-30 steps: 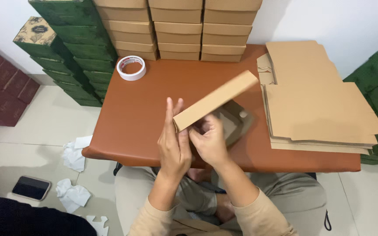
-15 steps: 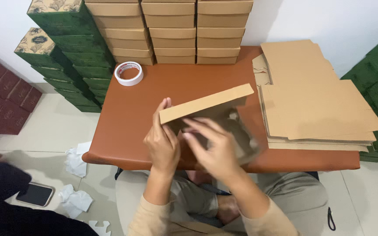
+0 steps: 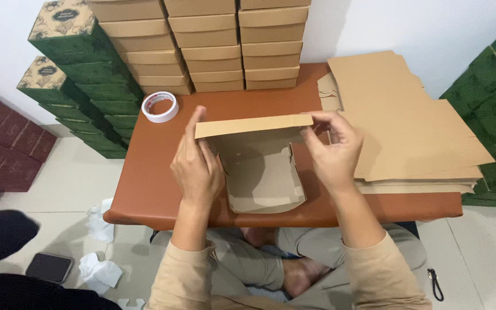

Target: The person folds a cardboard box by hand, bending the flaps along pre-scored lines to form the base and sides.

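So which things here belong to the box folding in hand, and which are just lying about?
In hand:
- half-folded cardboard box, held by left hand and right hand
- flat cardboard blanks
- stacked folded brown boxes

Lying about:
- tape roll
- green boxes
- crumpled tissues and phone on the floor

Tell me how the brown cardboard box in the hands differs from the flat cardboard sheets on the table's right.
The brown cardboard box is folded up with raised walls; the flat cardboard sheets lie unfolded. The box is single and held by both hands; the sheets are stacked, untouched. Both are plain brown cardboard.
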